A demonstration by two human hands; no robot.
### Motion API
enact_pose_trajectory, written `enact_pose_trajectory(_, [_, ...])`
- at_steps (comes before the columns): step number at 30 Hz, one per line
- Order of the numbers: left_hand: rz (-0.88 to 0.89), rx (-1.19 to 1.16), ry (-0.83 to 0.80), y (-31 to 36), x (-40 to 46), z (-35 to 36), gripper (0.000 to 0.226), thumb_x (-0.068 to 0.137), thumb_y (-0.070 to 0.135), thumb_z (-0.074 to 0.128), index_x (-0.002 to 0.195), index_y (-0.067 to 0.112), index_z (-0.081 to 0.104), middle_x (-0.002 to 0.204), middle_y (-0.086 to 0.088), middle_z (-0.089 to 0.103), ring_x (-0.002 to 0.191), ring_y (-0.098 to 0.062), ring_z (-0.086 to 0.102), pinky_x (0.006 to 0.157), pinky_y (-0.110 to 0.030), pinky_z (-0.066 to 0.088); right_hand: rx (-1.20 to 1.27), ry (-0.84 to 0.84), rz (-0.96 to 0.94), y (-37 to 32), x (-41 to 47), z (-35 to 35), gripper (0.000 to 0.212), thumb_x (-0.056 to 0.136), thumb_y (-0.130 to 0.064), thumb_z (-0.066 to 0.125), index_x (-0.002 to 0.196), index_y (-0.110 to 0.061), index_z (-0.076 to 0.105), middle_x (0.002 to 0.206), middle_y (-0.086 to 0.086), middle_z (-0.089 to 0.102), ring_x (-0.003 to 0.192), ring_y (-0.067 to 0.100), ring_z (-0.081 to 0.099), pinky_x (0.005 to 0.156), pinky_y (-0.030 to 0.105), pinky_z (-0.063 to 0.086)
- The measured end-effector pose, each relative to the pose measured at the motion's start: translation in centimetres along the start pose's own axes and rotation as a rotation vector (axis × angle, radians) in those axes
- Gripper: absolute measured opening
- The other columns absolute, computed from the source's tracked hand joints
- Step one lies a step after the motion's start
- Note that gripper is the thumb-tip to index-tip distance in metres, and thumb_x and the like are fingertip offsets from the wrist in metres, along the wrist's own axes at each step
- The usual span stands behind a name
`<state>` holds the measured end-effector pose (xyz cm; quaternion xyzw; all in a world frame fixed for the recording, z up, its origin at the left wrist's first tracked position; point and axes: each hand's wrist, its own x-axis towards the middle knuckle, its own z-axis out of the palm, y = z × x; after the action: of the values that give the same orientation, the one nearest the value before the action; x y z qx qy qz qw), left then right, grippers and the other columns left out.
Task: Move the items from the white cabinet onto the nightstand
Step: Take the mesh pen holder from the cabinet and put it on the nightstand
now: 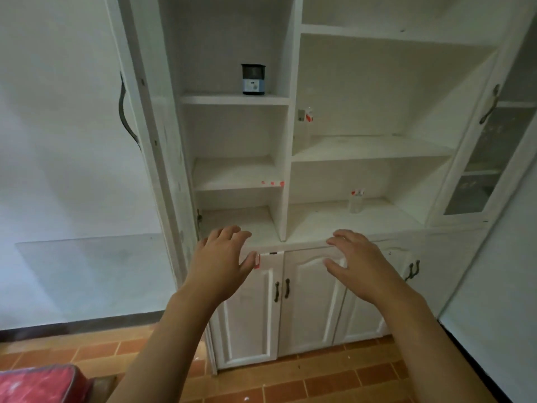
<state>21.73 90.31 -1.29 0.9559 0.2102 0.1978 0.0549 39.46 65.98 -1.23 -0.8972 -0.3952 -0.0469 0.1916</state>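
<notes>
While both arms reach toward the white cabinet (286,170), the left hand (222,260) and right hand (356,260) hang spread, holding nothing. A dark box (253,79) stands on an upper shelf; what seems a clear bottle (356,201) stands lower right.

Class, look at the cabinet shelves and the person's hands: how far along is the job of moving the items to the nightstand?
Done: nothing can be confirmed, since no nightstand is in view. In hand: nothing; the left hand and right hand hover open before the white cabinet. Left: the small dark device on the upper left shelf, and two clear bottles, one mid-height, one lower right.
</notes>
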Motion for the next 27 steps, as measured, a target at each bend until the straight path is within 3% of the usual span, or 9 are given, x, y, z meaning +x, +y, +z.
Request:
enact_pose_trajectory(6, [0.004,0.021,0.038,-1.4,6.2,1.0,0.055,0.101,0.055,0.044,0.15,0.031,0.045,0.153,0.004,0.046,0.144,-0.019,0.038,0.119,-0.045,0.033,0.005,0.023,-0.061,0.0,8.0,-0.3,0.053,0.1,-0.046,0.058,0.148,-0.025,0.051,0.16,-0.006,0.038,0.145,0.015,0.033,0.12,0.039,0.03])
enact_pose_trajectory(18, [-0.096,0.094,0.208,-3.5,25.0,1.9,0.053,0.099,0.052,0.048,0.148,0.031,0.048,0.152,0.004,0.047,0.143,-0.022,0.039,0.12,-0.047,0.032,-0.012,0.105,-0.343,1.4,32.0,-3.7,0.054,0.099,-0.047,0.056,0.149,-0.026,0.05,0.159,-0.006,0.038,0.145,0.015,0.033,0.12,0.039,0.031])
enact_pose_trajectory(23, [-0.122,0.116,0.314,-3.8,30.9,1.4,0.057,0.097,0.057,0.036,0.142,0.028,0.054,0.145,0.002,0.054,0.135,-0.023,0.048,0.111,-0.046,0.041,-0.016,0.139,-0.502,1.2,39.4,-5.3,0.055,0.1,-0.047,0.056,0.15,-0.027,0.049,0.161,-0.005,0.036,0.148,0.014,0.029,0.122,0.036,0.026])
enact_pose_trajectory(27, [-0.12,0.127,0.394,-3.6,34.2,0.1,0.058,0.095,0.057,0.034,0.144,0.031,0.051,0.146,0.005,0.052,0.136,-0.018,0.045,0.114,-0.043,0.039,0.032,0.175,-0.618,0.7,43.9,-6.7,0.055,0.099,-0.049,0.057,0.15,-0.029,0.049,0.16,-0.007,0.037,0.147,0.011,0.03,0.122,0.039,0.03])
